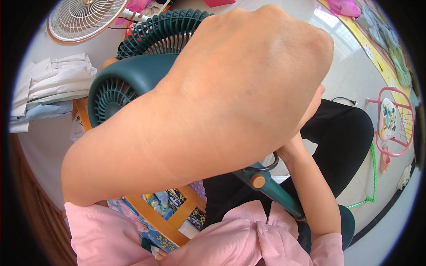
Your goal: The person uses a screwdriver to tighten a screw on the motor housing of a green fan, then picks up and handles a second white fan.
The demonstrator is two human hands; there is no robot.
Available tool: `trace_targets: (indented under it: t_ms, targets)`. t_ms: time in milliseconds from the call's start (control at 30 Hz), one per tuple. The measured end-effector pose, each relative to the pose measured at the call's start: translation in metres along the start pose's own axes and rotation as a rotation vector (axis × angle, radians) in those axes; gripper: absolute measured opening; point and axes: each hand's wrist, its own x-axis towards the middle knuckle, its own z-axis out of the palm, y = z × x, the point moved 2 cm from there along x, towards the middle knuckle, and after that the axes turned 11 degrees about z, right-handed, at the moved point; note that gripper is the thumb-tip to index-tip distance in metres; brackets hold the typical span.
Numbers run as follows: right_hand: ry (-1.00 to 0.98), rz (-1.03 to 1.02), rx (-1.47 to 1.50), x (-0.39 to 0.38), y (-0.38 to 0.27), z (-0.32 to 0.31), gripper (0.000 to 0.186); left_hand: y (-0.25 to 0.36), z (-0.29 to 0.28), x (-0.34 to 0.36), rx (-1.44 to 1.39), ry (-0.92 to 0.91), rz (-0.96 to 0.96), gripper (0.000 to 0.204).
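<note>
Behind the raised left hand [253,66], left of centre, a dark green fan [137,68] is partly covered. Only the back of that hand is shown; whether its fingers are spread or closed on anything cannot be told. The right hand [293,145] is mostly hidden beyond it, its grip likewise not shown. Below both, a green pole [280,195] with a round tan knob [257,181] is seen slanting beside the right forearm.
</note>
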Motion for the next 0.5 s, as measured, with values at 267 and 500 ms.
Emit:
trace_targets:
  t_ms: [267,500]
  targets:
    - [-0.143,0.182,0.084,0.006,0.001,0.001,0.021,-0.001,0.001,0.001,-0.015,0.027,0.003,0.013]
    - [-0.120,0.275,0.163,0.002,0.003,0.010,0.018,0.002,0.001,0.002,-0.092,0.017,0.007,0.014]
